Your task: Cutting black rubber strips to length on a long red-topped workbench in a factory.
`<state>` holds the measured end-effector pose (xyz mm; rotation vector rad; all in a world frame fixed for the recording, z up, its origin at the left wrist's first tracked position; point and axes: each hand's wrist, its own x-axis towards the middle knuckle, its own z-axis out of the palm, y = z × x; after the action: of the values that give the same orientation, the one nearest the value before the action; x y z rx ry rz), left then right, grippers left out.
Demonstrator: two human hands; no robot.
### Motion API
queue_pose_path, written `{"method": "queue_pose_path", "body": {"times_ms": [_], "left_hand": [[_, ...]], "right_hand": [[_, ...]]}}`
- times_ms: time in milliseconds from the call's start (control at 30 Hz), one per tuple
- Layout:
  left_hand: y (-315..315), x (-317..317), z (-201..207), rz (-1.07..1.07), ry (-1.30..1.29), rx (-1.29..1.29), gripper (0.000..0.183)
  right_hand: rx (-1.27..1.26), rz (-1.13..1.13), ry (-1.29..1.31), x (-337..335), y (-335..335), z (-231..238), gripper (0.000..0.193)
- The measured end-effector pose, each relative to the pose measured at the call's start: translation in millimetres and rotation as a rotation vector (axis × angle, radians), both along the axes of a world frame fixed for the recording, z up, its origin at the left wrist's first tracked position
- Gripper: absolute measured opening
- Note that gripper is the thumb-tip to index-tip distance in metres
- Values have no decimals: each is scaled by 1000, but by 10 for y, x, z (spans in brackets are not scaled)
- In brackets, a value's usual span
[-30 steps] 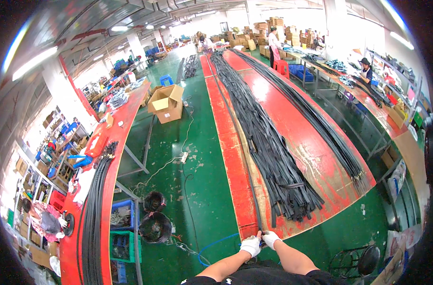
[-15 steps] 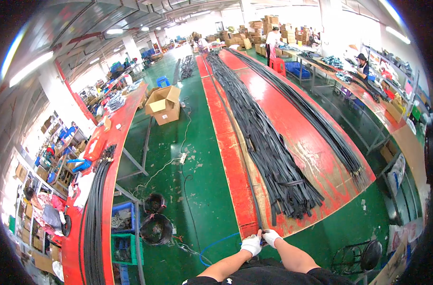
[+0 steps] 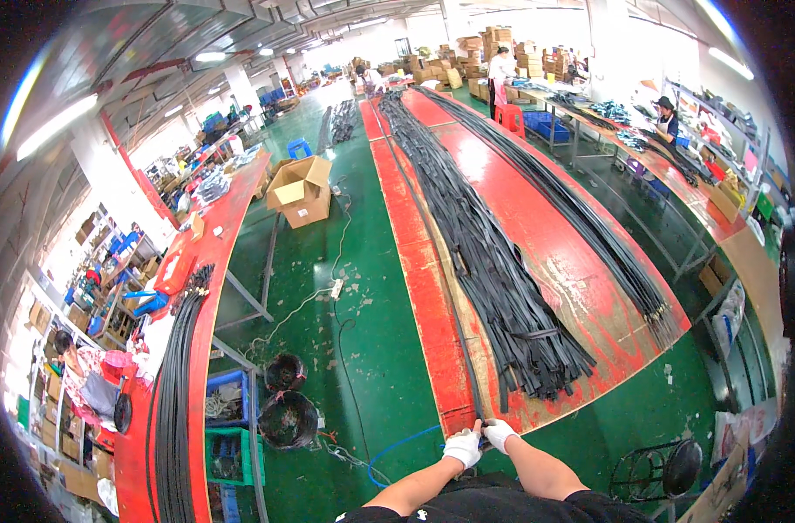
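At the near left corner of the red-topped table (image 3: 458, 419), my two hands in white gloves are close together. My left hand (image 3: 461, 448) is closed with the thumb uppermost, at the near end of a long black strip (image 3: 465, 366). My right hand (image 3: 499, 434) is closed on the same end from the other side. From there the strip runs away along the table's left part. The very end is hidden by my fingers. A thin blue hose (image 3: 389, 451) curves up from the floor toward my left hand; where it ends is hidden.
A thick bundle of flat black strips (image 3: 511, 305) lies along the table, with thinner black tubes (image 3: 589, 235) to its right. Left stands another red table (image 3: 227, 228) with black cables. A cardboard box (image 3: 300, 190), dark buckets (image 3: 287, 418) and a round stool (image 3: 681, 468) stand about. Several people work nearby.
My hands and the strip have hardly moved. The person at the left table has come up straighter, and the one standing by the red stool has turned a little.
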<state>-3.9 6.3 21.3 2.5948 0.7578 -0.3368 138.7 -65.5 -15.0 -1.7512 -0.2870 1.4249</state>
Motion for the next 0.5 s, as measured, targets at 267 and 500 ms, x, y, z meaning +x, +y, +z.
{"method": "queue_pose_path", "body": {"times_ms": [267,500], "left_hand": [[-13,-3,35,23,26,-4,75],[-15,-13,50,24,-6,5,74]], "right_hand": [[-49,-20,-14,-35,-1,136,45],[-21,-53,80,-10,6,-77,45]]}}
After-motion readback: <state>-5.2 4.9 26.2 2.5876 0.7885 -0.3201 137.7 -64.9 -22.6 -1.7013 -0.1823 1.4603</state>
